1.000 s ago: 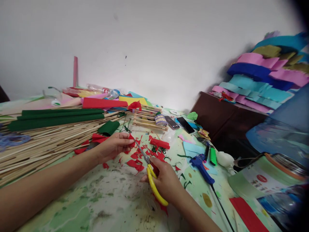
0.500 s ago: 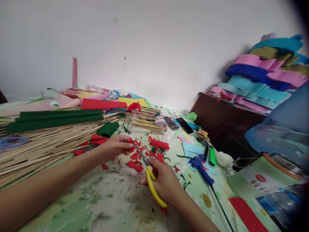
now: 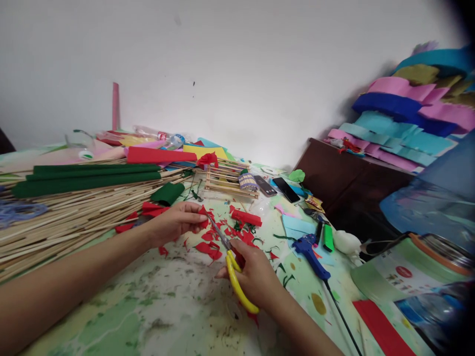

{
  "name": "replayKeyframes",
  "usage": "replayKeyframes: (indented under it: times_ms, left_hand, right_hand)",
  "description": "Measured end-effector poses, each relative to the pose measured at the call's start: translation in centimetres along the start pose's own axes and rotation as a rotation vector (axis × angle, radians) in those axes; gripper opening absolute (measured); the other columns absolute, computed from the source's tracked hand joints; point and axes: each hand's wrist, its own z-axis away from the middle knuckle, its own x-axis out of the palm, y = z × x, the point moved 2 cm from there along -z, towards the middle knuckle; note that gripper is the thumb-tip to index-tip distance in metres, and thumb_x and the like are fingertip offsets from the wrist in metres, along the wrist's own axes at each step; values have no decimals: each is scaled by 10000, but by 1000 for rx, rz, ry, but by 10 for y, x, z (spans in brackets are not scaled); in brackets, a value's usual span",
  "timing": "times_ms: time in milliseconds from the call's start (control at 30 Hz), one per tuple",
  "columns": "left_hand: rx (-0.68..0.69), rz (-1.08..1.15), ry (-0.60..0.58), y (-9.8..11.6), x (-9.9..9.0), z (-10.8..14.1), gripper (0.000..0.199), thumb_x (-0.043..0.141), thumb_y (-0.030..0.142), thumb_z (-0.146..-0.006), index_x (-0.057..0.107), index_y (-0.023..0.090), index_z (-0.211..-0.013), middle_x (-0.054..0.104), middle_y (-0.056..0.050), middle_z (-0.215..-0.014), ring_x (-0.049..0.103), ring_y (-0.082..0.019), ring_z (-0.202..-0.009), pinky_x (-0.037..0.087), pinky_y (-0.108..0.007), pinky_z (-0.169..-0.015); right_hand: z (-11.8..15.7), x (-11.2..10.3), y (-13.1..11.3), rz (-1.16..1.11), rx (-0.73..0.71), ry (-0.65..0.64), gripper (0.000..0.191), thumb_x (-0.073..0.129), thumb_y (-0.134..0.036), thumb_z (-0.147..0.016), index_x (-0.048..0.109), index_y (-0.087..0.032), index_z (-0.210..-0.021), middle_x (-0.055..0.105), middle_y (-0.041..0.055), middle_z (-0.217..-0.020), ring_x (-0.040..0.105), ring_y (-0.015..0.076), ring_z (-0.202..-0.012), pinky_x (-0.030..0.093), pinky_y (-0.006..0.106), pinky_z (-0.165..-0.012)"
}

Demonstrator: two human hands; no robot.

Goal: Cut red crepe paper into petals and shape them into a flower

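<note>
My left hand (image 3: 185,220) pinches a small piece of red crepe paper (image 3: 203,216) between thumb and fingers. The scissors (image 3: 237,282), with yellow handles, are in my right hand (image 3: 256,274), and their metal blades point up and left at the red piece. Whether the blades are parted is too small to tell. Below and beyond the blades lie red paper scraps (image 3: 208,248) and thin dark green snippets. A folded red strip (image 3: 246,217) rests just past them.
Bamboo sticks (image 3: 85,217) with green paper rolls (image 3: 96,179) cover the left. At the right are a blue glue gun (image 3: 311,254), a green lighter (image 3: 328,238), two phones (image 3: 285,190) and a pale green container (image 3: 389,272). A small stick frame (image 3: 226,180) stands behind.
The view has shifted slightly. Both hands keep nearly the same pose, with the scissor tips still at the red piece.
</note>
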Motion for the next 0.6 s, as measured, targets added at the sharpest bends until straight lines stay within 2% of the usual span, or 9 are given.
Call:
replayKeyframes:
  times_ms: [133,367,600]
  left_hand:
    - [4,19,5,1,-1,0,107,748,188,-648,670,122,-616,636,-24,-584,542,-94,-517,447,-193,-527]
    - [14,76,80,-2,-3,-2,153,782,179,-615,642,131,-651,650,-18,-584,582,-111,-527,481,-218,-546]
    - [-3,83,101,-4,-5,-1,118,773,150,-619,670,135,-674,675,-25,-614,595,-110,-528,485,-205,-535]
  right_hand:
    - [0,-1,0,-28,-1,8,233,665,-375,-755,496,-218,-718,565,-52,-611,509,116,-570,282,201,-516]
    - [0,0,2,29,-5,22,250,666,-400,-749,498,-219,-709,531,-54,-596,448,111,-550,266,204,-509]
    - [0,0,2,87,-7,26,252,663,-417,-742,510,-217,-716,523,-51,-589,435,113,-545,255,209,-506]
